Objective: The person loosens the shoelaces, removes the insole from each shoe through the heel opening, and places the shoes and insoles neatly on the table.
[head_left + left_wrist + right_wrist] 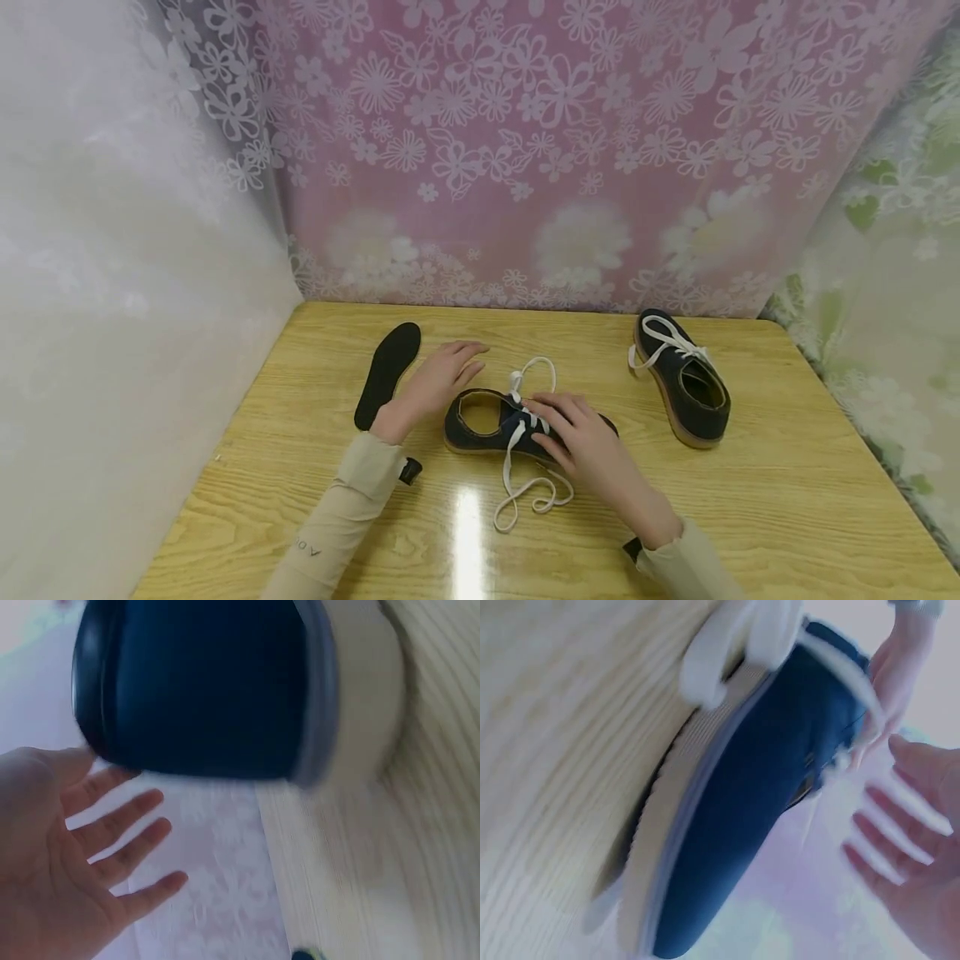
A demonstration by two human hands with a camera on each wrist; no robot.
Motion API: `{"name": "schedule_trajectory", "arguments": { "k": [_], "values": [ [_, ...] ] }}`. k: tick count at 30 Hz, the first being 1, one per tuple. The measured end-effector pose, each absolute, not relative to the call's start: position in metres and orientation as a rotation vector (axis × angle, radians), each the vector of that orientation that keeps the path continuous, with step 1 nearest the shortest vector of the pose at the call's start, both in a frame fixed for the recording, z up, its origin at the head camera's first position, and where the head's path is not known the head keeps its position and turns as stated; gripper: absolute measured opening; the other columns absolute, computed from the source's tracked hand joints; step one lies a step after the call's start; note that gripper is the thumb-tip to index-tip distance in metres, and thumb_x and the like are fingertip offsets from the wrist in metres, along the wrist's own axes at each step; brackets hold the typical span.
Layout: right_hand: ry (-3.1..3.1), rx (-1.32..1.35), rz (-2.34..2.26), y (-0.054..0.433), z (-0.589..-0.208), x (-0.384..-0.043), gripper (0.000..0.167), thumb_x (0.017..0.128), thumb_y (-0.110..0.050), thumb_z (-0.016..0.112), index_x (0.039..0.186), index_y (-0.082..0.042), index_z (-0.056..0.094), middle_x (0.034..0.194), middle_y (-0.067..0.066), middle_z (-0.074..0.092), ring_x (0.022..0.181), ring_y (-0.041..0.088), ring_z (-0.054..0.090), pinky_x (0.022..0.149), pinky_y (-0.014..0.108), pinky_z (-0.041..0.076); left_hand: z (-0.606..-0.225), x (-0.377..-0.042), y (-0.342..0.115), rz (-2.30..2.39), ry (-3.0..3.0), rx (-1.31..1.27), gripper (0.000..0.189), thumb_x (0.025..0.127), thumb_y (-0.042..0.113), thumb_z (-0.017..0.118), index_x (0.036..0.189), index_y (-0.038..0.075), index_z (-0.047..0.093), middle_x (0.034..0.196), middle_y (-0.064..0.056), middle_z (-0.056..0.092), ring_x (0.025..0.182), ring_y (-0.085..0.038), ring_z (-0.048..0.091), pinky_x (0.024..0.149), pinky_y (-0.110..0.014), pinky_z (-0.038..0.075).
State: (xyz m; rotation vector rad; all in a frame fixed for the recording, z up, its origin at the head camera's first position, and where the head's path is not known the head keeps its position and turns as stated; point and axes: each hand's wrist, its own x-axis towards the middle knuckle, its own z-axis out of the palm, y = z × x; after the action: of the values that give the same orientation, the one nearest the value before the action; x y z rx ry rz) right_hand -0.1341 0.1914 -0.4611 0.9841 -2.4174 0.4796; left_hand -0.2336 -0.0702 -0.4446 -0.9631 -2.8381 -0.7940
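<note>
A dark navy lace-up shoe (471, 440) with a tan sole lies sideways on the table, heel to the left. My left hand (435, 383) hovers by its heel, fingers spread and relaxed, gripping nothing. The left wrist view shows the heel (202, 690) close up, beside that hand (82, 847). Over the toe and laced part is my right hand (588, 442), fingers loosely extended. In the right wrist view this hand (915, 840) stands apart from the shoe's side (757, 772). White laces (510, 467) trail loose on both sides of the shoe.
A black insole (388, 371) lies at the left on the wooden table (787, 492). The second navy shoe (663, 379), with loosely looped white laces, stands at the right. Flowered cloth (480, 150) hangs behind the table's far edge, and sheets flank both sides.
</note>
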Motion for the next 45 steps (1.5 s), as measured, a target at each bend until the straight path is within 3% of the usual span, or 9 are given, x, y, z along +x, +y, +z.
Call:
{"name": "schedule_trajectory", "arguments": {
  "k": [5, 11, 16, 21, 25, 31, 37, 41, 45],
  "values": [
    [-2.274, 1.359, 0.457, 0.180, -0.461, -0.118, 0.043, 0.082, -0.007, 0.082, 0.123, -0.015, 0.071, 0.118, -0.001, 0.069, 0.102, 0.014, 0.064, 0.087, 0.030, 0.053, -0.442, -0.233, -0.047, -0.891, -2.830, -1.150, 0.040, 0.110, 0.026, 0.047, 0.147, 0.012, 0.053, 0.151, -0.011, 0.050, 0.140, -0.032, 0.046, 0.114, -0.050, 0.037],
    [-2.586, 1.534, 0.405, 0.179, -0.469, -0.101, 0.054, 0.084, 0.005, 0.075, 0.131, -0.020, 0.066, 0.132, 0.003, 0.065, 0.108, 0.022, 0.063, 0.084, 0.036, 0.056, -0.451, -0.232, -0.033, -0.898, -2.938, -1.281, 0.042, 0.110, 0.035, 0.043, 0.146, 0.018, 0.057, 0.149, -0.004, 0.054, 0.136, -0.024, 0.052, 0.112, -0.045, 0.041],
    [-2.740, 1.443, 0.404, 0.184, -0.471, -0.100, 0.042, 0.086, 0.005, 0.073, 0.120, -0.020, 0.074, 0.122, 0.005, 0.067, 0.104, 0.021, 0.064, 0.084, 0.032, 0.055, -0.456, -0.229, -0.031, -0.941, -2.980, -1.263, 0.039, 0.110, 0.038, 0.044, 0.135, 0.017, 0.065, 0.124, 0.001, 0.069, 0.104, -0.015, 0.067, 0.092, -0.037, 0.053],
    [-2.807, 1.318, 0.461, 0.188, -0.470, -0.107, 0.028, 0.079, 0.007, 0.079, 0.096, -0.016, 0.075, 0.096, -0.002, 0.064, 0.082, 0.008, 0.063, 0.068, 0.021, 0.052, -0.457, -0.226, -0.034, -0.978, -2.994, -1.194, 0.035, 0.109, 0.040, 0.045, 0.122, 0.018, 0.069, 0.100, 0.004, 0.070, 0.075, -0.008, 0.060, 0.075, -0.032, 0.049],
    [-2.853, 1.259, 0.492, 0.193, -0.472, -0.112, 0.028, 0.076, 0.010, 0.079, 0.086, -0.015, 0.074, 0.086, -0.005, 0.064, 0.075, 0.006, 0.064, 0.064, 0.020, 0.051, -0.458, -0.223, -0.035, -0.962, -2.980, -1.163, 0.034, 0.109, 0.039, 0.046, 0.118, 0.017, 0.070, 0.102, 0.001, 0.071, 0.077, -0.009, 0.063, 0.076, -0.033, 0.051],
    [-2.872, 1.243, 0.608, 0.202, -0.477, -0.118, 0.030, 0.076, 0.013, 0.077, 0.082, -0.017, 0.075, 0.081, -0.009, 0.065, 0.073, 0.001, 0.061, 0.064, 0.018, 0.050, -0.458, -0.214, -0.033, -0.886, -2.994, -1.079, 0.041, 0.109, 0.039, 0.046, 0.129, 0.012, 0.068, 0.136, -0.009, 0.061, 0.115, -0.024, 0.064, 0.097, -0.042, 0.052],
    [-2.875, 1.220, 0.596, 0.208, -0.473, -0.128, 0.027, 0.074, 0.011, 0.080, 0.082, -0.015, 0.078, 0.079, -0.009, 0.067, 0.072, 0.003, 0.063, 0.063, 0.020, 0.051, -0.460, -0.206, -0.031, -0.981, -3.022, -1.031, 0.036, 0.111, 0.035, 0.043, 0.129, 0.009, 0.061, 0.107, -0.007, 0.070, 0.072, -0.019, 0.064, 0.068, -0.034, 0.050],
    [-2.856, 1.187, 0.548, 0.213, -0.473, -0.136, 0.024, 0.073, 0.009, 0.083, 0.080, -0.014, 0.079, 0.077, -0.006, 0.069, 0.070, 0.006, 0.064, 0.062, 0.021, 0.051, -0.460, -0.195, -0.028, -0.962, -3.015, -0.996, 0.042, 0.112, 0.034, 0.040, 0.138, 0.006, 0.057, 0.115, -0.009, 0.072, 0.083, -0.019, 0.069, 0.076, -0.034, 0.054],
    [-2.818, 1.133, 0.510, 0.219, -0.471, -0.147, 0.024, 0.071, 0.012, 0.080, 0.073, -0.011, 0.075, 0.072, -0.003, 0.065, 0.063, 0.007, 0.058, 0.057, 0.021, 0.046, -0.453, -0.181, -0.024, -0.848, -3.028, -0.959, 0.039, 0.111, 0.032, 0.044, 0.124, 0.005, 0.068, 0.091, -0.006, 0.071, 0.075, -0.018, 0.066, 0.071, -0.032, 0.052]
  ]
}}
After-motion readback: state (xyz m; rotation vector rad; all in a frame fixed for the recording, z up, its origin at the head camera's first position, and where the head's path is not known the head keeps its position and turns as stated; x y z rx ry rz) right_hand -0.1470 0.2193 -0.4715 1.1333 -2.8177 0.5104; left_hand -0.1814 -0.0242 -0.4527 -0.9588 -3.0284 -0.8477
